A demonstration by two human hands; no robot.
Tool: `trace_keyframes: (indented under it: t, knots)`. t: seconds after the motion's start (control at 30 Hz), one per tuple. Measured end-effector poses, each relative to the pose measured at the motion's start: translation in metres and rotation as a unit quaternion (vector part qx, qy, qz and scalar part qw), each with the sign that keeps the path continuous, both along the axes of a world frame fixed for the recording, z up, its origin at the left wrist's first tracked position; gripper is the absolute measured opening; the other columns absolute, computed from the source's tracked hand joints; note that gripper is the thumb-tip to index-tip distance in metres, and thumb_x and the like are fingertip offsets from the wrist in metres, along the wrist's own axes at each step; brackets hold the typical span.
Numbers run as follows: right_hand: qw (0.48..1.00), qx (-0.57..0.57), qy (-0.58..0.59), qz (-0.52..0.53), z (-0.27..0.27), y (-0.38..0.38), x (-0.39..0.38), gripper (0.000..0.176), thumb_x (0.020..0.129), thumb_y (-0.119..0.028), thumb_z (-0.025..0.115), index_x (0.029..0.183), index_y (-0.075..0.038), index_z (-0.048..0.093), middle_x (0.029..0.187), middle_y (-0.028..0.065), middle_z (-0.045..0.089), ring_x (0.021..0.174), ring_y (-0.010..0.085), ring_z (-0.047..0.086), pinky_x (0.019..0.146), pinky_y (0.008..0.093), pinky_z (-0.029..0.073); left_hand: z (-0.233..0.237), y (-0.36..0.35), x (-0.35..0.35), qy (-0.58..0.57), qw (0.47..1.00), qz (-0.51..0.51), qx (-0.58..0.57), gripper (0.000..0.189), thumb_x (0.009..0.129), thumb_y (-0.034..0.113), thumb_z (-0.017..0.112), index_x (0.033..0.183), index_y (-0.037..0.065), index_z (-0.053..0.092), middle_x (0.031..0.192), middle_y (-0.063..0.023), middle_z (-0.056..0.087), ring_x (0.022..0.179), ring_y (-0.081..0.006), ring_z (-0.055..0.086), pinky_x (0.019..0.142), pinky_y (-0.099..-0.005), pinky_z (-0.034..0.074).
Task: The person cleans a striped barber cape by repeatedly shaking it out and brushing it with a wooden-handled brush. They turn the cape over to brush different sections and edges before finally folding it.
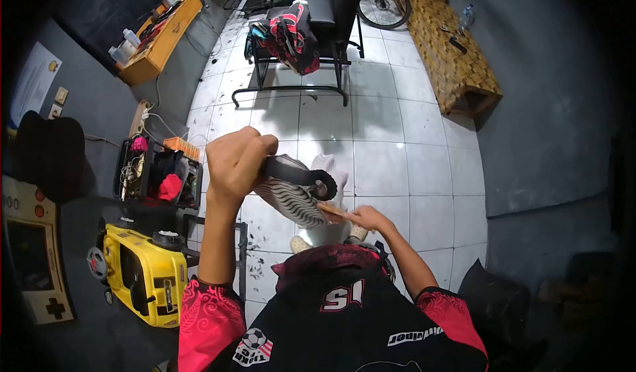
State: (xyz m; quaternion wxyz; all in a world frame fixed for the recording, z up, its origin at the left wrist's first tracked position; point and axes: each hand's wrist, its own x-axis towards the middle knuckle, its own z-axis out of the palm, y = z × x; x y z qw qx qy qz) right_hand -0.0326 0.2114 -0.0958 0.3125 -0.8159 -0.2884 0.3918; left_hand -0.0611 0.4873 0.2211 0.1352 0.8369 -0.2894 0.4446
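A dark shoe with a wavy-ridged grey sole [291, 200] hangs tilted in front of me. My left hand [240, 160] is closed round its dark end, knuckles up. Lower and to the right, my right hand [372, 219] grips the handle of a wooden brush [334, 210]. The far end of that brush is at the sole's lower right edge; whether it touches cannot be made out. Its bristles are hidden. Behind the shoe is a whitish, blurred shape [336, 173] that I cannot identify.
Ahead stands a black chair [320, 7] with clothes [288, 37] on it. A woven bench [457, 74] lines the right wall. On the left are a rack of items [159, 173], a yellow toy car [146, 272] and a wooden shelf [162, 41].
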Motion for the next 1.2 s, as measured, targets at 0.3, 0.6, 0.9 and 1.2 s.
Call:
trace_keyframes:
  t: [0.3, 0.6, 0.9, 1.2]
  knots:
    - [0.93, -0.051, 0.146, -0.333, -0.049, -0.066, -0.024, 0.055, 0.085, -0.051, 0.047, 0.067, -0.001, 0.054, 0.053, 0.008, 0.051, 0.043, 0.0198, 0.052, 0.042, 0.0347, 0.043, -0.029, -0.001, -0.009, 0.131, 0.99, -0.047, 0.0, 0.012, 0.063, 0.011, 0.057, 0.071, 0.005, 0.051, 0.054, -0.0041, 0.037, 0.042, -0.0183, 0.044, 0.038, -0.0315, 0.035]
    - [0.893, 0.4, -0.083, -0.188, 0.187, 0.046, -0.026, 0.053, 0.067, -0.021, 0.077, 0.107, -0.001, 0.049, 0.094, 0.008, 0.057, 0.084, 0.0143, 0.056, 0.074, 0.0262, 0.046, -0.06, -0.03, 0.008, 0.431, 0.9, -0.027, 0.063, 0.032, 0.07, 0.03, 0.067, 0.077, 0.005, 0.05, 0.066, -0.0094, 0.056, 0.063, -0.03, 0.058, 0.055, -0.038, 0.045]
    - [0.915, 0.241, -0.1, -0.309, 0.165, 0.053, -0.021, 0.023, 0.07, -0.012, 0.063, 0.077, -0.001, 0.044, 0.057, 0.0087, 0.042, 0.053, 0.0163, 0.042, 0.052, 0.0314, 0.039, -0.151, -0.015, -0.01, 0.475, 0.877, -0.058, -0.04, 0.034, 0.064, 0.002, 0.065, 0.098, 0.004, 0.058, 0.088, -0.0127, 0.05, 0.083, -0.0295, 0.051, 0.073, -0.0358, 0.043]
    - [0.94, 0.177, -0.193, -0.218, 0.131, 0.067, -0.042, 0.023, 0.069, -0.01, 0.062, 0.084, 0.0, 0.047, 0.062, 0.015, 0.051, 0.053, 0.0278, 0.051, 0.05, 0.0358, 0.04, -0.232, -0.07, -0.06, 0.548, 0.438, 0.033, -0.712, 0.016, 0.084, 0.004, 0.046, 0.098, 0.006, 0.054, 0.077, -0.0103, 0.054, 0.059, -0.0224, 0.053, 0.055, -0.0325, 0.046]
